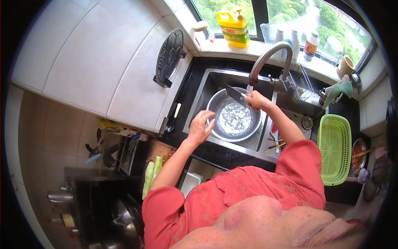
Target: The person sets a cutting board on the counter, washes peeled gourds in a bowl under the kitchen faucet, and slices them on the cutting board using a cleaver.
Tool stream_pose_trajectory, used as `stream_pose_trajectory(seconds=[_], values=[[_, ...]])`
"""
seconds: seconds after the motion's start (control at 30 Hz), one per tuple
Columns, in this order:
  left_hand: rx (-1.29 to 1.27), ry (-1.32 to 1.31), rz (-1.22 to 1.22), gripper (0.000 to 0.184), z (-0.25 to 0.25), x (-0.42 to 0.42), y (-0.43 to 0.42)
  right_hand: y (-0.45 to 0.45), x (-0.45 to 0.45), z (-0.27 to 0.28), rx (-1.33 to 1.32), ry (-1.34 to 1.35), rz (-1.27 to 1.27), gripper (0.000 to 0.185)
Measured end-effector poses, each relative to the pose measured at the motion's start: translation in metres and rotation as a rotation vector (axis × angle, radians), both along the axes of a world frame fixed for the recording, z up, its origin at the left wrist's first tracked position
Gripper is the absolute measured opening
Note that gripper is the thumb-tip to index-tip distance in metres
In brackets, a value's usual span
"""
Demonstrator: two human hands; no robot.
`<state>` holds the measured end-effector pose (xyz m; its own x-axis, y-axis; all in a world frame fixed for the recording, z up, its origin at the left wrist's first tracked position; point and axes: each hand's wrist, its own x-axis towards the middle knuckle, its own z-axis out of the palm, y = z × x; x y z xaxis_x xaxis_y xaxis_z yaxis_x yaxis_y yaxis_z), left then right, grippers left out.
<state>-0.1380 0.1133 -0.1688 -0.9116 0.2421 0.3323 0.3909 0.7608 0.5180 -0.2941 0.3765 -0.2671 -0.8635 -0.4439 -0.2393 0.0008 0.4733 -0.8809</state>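
Note:
My right hand (pixel 258 101) is closed around the handle of a kitchen knife (pixel 235 94) under the tap (pixel 265 54). Its dark blade points left over a round metal basin (pixel 218 132). Running water (pixel 249 89) falls beside the knife into the basin, where the water (pixel 235 118) is rippled and bright. At the basin's left rim hovers my left hand (pixel 201 128), fingers curved and apart, holding nothing visible; I cannot tell whether it touches the rim. The basin stands in the left bowl of a steel sink (pixel 203 89).
The right sink bowl (pixel 286 103) holds chopsticks (pixel 275 147) and a strainer (pixel 307 122). Right of it lies a green plastic basket (pixel 334 149). Pale green vegetables (pixel 152 174) lie by a cutting board (pixel 159 150) at left. A yellow detergent jug (pixel 233 29) stands on the windowsill.

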Motion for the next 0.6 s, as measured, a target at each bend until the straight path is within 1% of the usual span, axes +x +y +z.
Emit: stream_pose_trajectory(seconds=[0.03,0.07,0.1,0.13,0.17,0.23,0.27,0.3,0.37,0.4,0.43,0.5,0.53,0.57,0.6], values=[[0.029,-0.066,0.01,0.023,0.001,0.011,-0.005,0.005,0.011,0.004,0.121,0.239,0.097,0.022],[0.034,-0.071,0.015,0.023,0.003,0.022,-0.01,0.014,0.032,0.015,0.132,0.442,0.14,0.018],[-0.028,-0.053,0.032,0.023,0.004,0.032,-0.015,0.026,0.054,0.033,0.143,0.643,0.182,0.014],[-0.089,-0.037,0.048,0.024,0.004,0.041,-0.02,0.036,0.067,0.051,0.304,0.657,0.251,0.011],[-0.081,-0.049,0.05,0.024,0.002,0.049,-0.026,0.046,0.076,0.067,0.463,0.667,0.32,0.009],[-0.085,-0.058,0.099,0.024,-0.001,0.061,-0.038,0.06,0.084,0.095,0.721,0.636,0.339,0.013],[-0.09,-0.075,0.118,0.026,-0.002,0.066,-0.044,0.068,0.086,0.102,0.728,0.712,0.351,0.011],[-0.091,-0.075,0.118,0.026,-0.002,0.07,-0.046,0.074,0.087,0.109,0.728,0.712,0.351,0.011],[-0.022,-0.138,0.213,0.025,-0.001,0.078,-0.048,0.083,0.089,0.125,0.729,0.747,0.353,0.008],[-0.027,-0.134,0.236,0.025,-0.002,0.082,-0.047,0.081,0.09,0.135,0.758,0.689,0.347,0.006],[-0.02,-0.137,0.233,0.025,-0.006,0.085,-0.045,0.081,0.084,0.129,0.765,0.685,0.348,0.006],[-0.001,-0.166,0.255,0.025,-0.014,0.091,-0.039,0.071,0.055,0.095,0.79,0.911,0.323,0.008],[0.001,-0.175,0.229,0.025,-0.014,0.093,-0.034,0.066,0.037,0.072,0.819,1.04,0.318,0.009],[-0.063,-0.122,0.192,0.025,-0.014,0.095,-0.032,0.064,0.016,0.045,0.844,1.174,0.313,0.009],[-0.058,-0.119,0.199,0.026,-0.012,0.097,-0.028,0.062,-0.004,0.02,0.809,1.24,0.291,0.01]])
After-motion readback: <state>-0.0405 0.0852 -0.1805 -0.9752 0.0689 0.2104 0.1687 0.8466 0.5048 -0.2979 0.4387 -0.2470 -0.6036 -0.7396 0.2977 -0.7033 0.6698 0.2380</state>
